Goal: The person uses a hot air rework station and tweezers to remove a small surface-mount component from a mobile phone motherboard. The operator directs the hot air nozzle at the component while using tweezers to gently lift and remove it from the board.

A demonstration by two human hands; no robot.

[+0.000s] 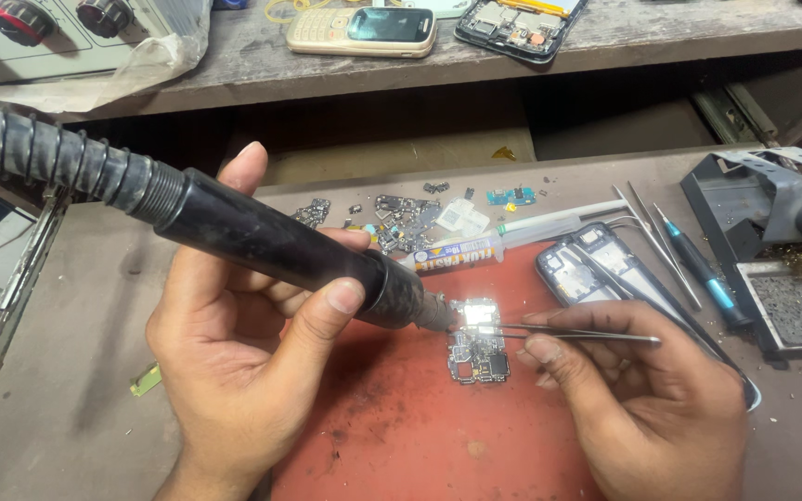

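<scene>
Left hand (234,371): wrapped around the black hot-air wand (262,237), thumb pressed on its barrel; the ribbed hose runs off to the upper left of the frame.
Right hand (647,399): thumb and forefinger pinched on thin metal tweezers (573,331), tips at the bright spot.
Circuit board (478,345): small, dark, densely studded, lying flat on the red mat (420,436) at centre frame, just under the nozzle.
Doing it well: in my judgement, keep the nozzle close above the board without touching, tweezers steady, wrists resting on the mat.
Textures: mat is matte and soot-stained; the bench (67,390) is dull grey, scuffed.
Nearby: white syringe tube (503,243) above the board, phone frame (596,269) right of it, loose chips at upper centre.
</scene>
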